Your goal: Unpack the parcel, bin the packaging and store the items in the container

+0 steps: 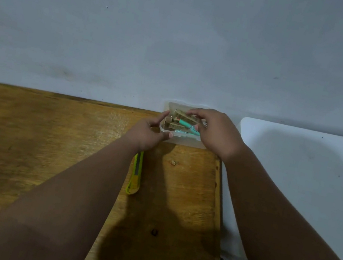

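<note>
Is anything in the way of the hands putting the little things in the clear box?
Nothing visible. The right hand is already over the open clear box among the items; the left hand grips its near-left corner.

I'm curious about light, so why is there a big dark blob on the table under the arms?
Head view: it is shadow from the arms on the wooden table; the picture is dim overall, and the clear container looks soft, with no glare.
</note>
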